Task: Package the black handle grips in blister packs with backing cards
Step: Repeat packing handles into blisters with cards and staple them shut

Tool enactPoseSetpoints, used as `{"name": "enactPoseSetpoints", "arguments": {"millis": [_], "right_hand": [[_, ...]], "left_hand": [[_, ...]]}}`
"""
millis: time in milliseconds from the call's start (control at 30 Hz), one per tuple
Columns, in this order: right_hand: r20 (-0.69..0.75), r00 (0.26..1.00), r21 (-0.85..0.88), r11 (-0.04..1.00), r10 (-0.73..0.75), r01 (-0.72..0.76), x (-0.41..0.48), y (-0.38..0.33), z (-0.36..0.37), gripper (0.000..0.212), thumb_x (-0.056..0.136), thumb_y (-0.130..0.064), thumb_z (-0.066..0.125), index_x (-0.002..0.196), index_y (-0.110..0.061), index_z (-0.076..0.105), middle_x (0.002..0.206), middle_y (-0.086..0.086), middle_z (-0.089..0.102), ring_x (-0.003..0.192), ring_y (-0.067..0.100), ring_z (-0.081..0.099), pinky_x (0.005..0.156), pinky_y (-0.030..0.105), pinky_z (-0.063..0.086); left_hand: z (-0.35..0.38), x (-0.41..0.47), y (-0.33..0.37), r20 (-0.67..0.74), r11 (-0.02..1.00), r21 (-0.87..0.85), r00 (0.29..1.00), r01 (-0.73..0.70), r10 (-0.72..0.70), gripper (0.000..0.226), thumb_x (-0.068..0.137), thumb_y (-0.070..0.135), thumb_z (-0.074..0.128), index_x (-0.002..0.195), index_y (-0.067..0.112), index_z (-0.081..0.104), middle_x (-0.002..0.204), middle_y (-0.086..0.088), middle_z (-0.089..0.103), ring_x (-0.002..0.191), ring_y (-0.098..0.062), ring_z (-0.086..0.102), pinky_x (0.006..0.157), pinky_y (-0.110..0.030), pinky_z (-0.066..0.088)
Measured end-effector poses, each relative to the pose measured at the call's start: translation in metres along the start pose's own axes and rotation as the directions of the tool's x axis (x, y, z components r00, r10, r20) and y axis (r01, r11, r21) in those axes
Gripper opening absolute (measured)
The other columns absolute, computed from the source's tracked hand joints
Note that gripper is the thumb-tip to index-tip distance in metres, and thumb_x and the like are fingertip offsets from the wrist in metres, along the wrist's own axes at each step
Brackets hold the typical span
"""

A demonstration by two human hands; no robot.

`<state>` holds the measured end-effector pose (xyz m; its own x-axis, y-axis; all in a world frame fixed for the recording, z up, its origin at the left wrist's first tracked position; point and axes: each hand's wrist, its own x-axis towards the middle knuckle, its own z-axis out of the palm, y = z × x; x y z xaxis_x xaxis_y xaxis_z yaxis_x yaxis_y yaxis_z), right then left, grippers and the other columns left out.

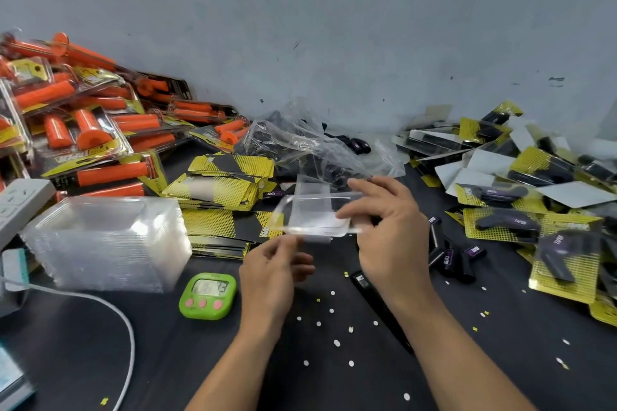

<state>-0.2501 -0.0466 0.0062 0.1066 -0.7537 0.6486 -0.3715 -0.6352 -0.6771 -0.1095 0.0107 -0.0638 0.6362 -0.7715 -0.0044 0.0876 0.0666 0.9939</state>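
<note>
1. The left hand [267, 274] pinches the lower edge of a clear blister pack [312, 208], held above the table [334, 377].
2. The right hand [387, 233] grasps its right side.
3. Loose black grips [450, 257] lie right of the hands, and backing cards [220, 190] are stacked behind on the left.

Orange grips [110, 173], yellow-and-black dotted backing cards [227, 190], green timer [207, 295], seemingly purple-labelled black handle grips [449, 259].

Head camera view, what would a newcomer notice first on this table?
The bright orange grip packs piled at the far left stand out most. At centre, the left hand and right hand hold a clear blister pack above the dark table; a green timer sits near the left hand.
</note>
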Motion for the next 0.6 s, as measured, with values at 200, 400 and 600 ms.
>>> {"name": "enactPoseSetpoints", "arguments": {"millis": [200,400,600], "right_hand": [[0.325,0.942,0.319,0.927,0.087,-0.196,-0.008,0.028,-0.02,0.061,0.075,0.026,0.061,0.061,-0.03,0.081,0.122,-0.025,0.071,0.132,0.001,0.052,0.113,0.032,0.042],[0.424,0.902,0.303,0.926,0.08,-0.225,0.008,0.036,-0.034,0.059,0.086,0.017,0.064,0.094,-0.038,0.084,0.133,-0.025,0.065,0.134,-0.006,0.05,0.108,0.018,0.044],[0.17,0.906,-0.204,0.913,0.388,-0.353,-0.029,0.033,-0.058,0.029,0.079,-0.063,0.063,0.103,-0.047,0.065,0.081,-0.029,0.071,0.081,-0.007,0.064,0.079,0.034,0.053]], "left_hand": [[-0.016,0.006,0.015,0.241,0.846,-0.443,0.949,0.295,-0.205,0.068,0.103,0.052,0.042,0.078,0.002,0.081,0.08,-0.02,0.075,0.067,-0.028,0.073,0.064,-0.032,0.06],[-0.015,0.002,0.014,0.509,0.914,-0.242,0.844,0.325,-0.166,0.04,0.062,0.003,0.076,0.102,-0.001,0.079,0.096,-0.022,0.076,0.068,-0.02,0.07,0.068,-0.026,0.06],[-0.003,0.003,0.002,0.068,0.973,-0.217,0.996,0.073,-0.059,0.027,0.089,-0.006,0.068,0.085,0.016,0.083,0.09,-0.016,0.078,0.078,-0.026,0.075,0.067,-0.031,0.062]]}}
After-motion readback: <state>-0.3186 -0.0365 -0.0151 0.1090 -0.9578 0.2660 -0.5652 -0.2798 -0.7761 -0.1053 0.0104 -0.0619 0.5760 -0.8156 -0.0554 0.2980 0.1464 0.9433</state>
